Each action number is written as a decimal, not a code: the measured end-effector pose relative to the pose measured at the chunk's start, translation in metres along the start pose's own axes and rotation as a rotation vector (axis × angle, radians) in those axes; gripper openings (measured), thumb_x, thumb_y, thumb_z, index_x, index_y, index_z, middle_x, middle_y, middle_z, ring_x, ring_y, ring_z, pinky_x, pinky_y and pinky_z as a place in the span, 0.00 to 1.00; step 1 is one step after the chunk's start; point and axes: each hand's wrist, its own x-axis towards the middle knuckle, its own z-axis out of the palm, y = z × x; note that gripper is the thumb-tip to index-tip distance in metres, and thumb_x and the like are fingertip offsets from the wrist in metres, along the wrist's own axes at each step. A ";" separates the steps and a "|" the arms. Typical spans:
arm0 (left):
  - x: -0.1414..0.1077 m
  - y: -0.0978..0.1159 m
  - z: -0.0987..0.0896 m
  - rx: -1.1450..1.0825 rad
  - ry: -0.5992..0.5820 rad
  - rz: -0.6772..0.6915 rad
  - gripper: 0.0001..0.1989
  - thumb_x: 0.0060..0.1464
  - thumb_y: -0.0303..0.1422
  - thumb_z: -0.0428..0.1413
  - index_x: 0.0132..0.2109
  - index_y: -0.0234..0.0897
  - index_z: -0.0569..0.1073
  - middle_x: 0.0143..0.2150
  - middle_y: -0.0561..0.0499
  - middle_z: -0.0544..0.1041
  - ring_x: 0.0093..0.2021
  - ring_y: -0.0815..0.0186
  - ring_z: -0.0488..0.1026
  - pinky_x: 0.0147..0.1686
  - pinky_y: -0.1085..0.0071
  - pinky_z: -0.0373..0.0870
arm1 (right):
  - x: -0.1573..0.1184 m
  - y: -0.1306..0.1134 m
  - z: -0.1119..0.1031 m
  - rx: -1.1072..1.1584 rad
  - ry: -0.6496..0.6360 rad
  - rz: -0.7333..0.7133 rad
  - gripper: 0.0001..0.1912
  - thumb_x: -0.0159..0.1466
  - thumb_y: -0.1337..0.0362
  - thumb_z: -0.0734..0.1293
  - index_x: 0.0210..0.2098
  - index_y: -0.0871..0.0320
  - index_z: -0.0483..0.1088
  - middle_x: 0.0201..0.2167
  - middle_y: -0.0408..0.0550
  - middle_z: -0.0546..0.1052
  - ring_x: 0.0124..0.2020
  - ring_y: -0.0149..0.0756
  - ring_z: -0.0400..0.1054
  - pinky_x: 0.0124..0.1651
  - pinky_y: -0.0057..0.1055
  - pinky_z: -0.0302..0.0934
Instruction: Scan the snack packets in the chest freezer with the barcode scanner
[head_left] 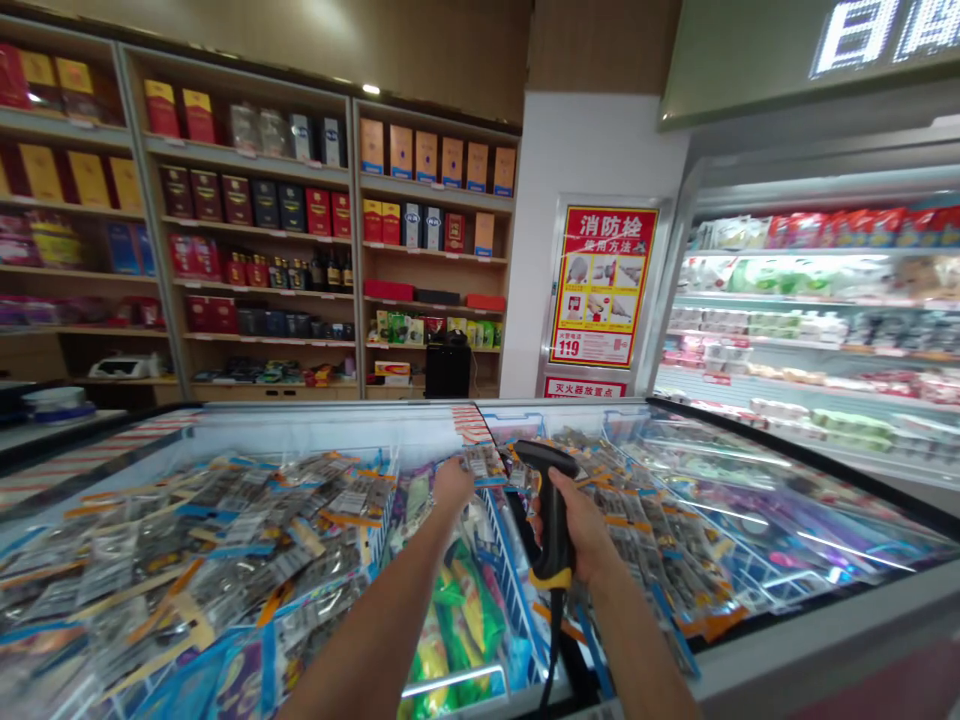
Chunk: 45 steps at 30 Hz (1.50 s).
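Observation:
A black barcode scanner (556,515) with yellow trim stands upright in my right hand (589,525), its head tilted toward the left and its cable hanging down. My fingers are wrapped round its handle. Out over the middle of the freezer, my left hand (454,484) is closed at the edge of a small clear packet (484,463) with a white label and a blue strip. The scanner's head is just right of that packet, apart from it. Below my left hand, green and yellow bags (454,605) lie in a wire basket (504,560).
Many labelled packets (285,510) fill the freezer's left side, and more packets (664,535) lie on the right. A glass lid (750,500) covers the right part. Behind stand shelves of boxes (255,205), a red poster (604,285) and a lit chiller (810,300).

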 end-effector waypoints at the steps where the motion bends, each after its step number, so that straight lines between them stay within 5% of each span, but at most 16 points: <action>1: -0.004 -0.006 -0.009 0.027 0.033 0.030 0.14 0.45 0.27 0.50 0.41 0.35 0.72 0.36 0.42 0.76 0.41 0.58 0.71 0.37 0.70 0.62 | -0.003 0.000 0.005 -0.005 -0.017 0.002 0.14 0.56 0.54 0.61 0.26 0.60 0.63 0.13 0.40 0.68 0.11 0.27 0.60 0.12 0.24 0.56; 8: -0.026 -0.041 -0.065 0.111 0.176 0.228 0.22 0.48 0.24 0.46 0.52 0.34 0.64 0.33 0.48 0.75 0.33 0.67 0.70 0.34 0.74 0.60 | -0.029 0.001 0.046 -0.082 -0.123 0.018 0.14 0.57 0.55 0.60 0.24 0.60 0.63 0.13 0.40 0.67 0.10 0.26 0.60 0.11 0.23 0.55; 16: -0.042 -0.050 -0.096 0.118 0.228 0.232 0.19 0.49 0.24 0.46 0.50 0.35 0.65 0.31 0.50 0.74 0.32 0.69 0.69 0.34 0.75 0.60 | -0.046 0.007 0.072 -0.126 -0.213 0.023 0.13 0.57 0.55 0.59 0.27 0.60 0.63 0.14 0.39 0.67 0.10 0.26 0.60 0.11 0.23 0.55; 32: -0.059 -0.066 -0.129 0.199 0.294 0.139 0.21 0.49 0.25 0.46 0.52 0.38 0.63 0.33 0.51 0.75 0.33 0.67 0.71 0.33 0.74 0.60 | -0.058 0.017 0.105 -0.159 -0.314 0.077 0.13 0.58 0.55 0.59 0.27 0.60 0.63 0.14 0.39 0.67 0.11 0.27 0.60 0.11 0.23 0.55; 45: -0.066 -0.077 -0.136 0.171 0.286 0.130 0.22 0.49 0.24 0.46 0.53 0.38 0.62 0.33 0.51 0.74 0.33 0.68 0.70 0.33 0.75 0.59 | -0.060 0.025 0.120 -0.129 -0.368 0.112 0.11 0.57 0.57 0.60 0.28 0.60 0.63 0.15 0.40 0.67 0.12 0.26 0.60 0.13 0.23 0.56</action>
